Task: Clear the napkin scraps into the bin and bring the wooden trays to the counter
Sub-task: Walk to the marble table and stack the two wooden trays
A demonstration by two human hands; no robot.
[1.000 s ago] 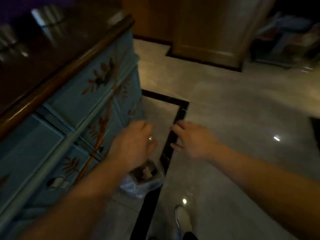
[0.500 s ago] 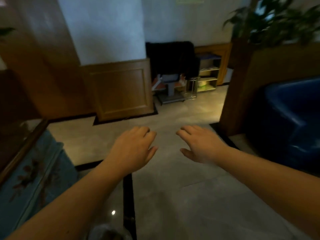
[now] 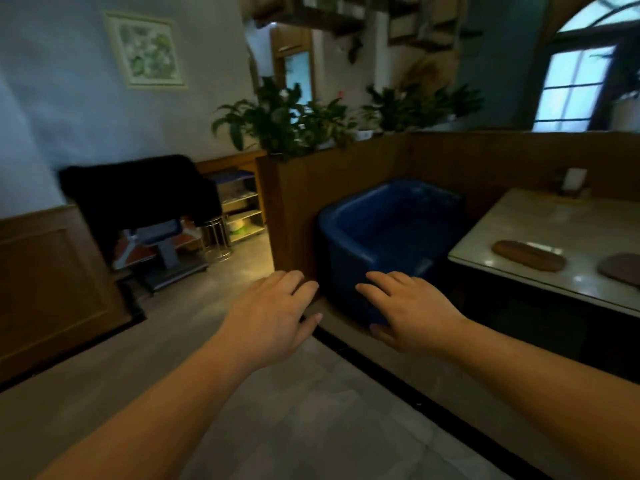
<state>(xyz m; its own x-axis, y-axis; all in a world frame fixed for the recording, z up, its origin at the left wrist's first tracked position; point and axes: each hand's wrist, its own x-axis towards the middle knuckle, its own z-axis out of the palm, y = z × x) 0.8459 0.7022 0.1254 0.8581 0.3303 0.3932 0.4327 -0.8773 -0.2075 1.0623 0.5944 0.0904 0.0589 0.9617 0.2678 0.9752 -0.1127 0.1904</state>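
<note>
Two flat wooden trays lie on a pale glossy table point(image 3: 554, 220) at the right: an oval one point(image 3: 528, 260) and a darker one point(image 3: 621, 269) cut off by the frame edge. My left hand point(image 3: 273, 315) and my right hand point(image 3: 412, 313) are held out in front of me over the floor, palms down, fingers apart, both holding nothing. They are well short of the table. No bin and no napkin scraps are in view.
A blue armchair point(image 3: 391, 237) stands between my hands and the table, against a wooden partition point(image 3: 346, 174) topped with potted plants point(image 3: 298, 123). At the left are a dark-draped chair point(image 3: 145, 199), a metal shelf rack point(image 3: 242, 206) and wood wall panelling. Grey tiled floor lies below.
The view has swung up and to the right, from the blue cabinet and floor bin to the armchair and table. Both hands stay empty and outstretched.
</note>
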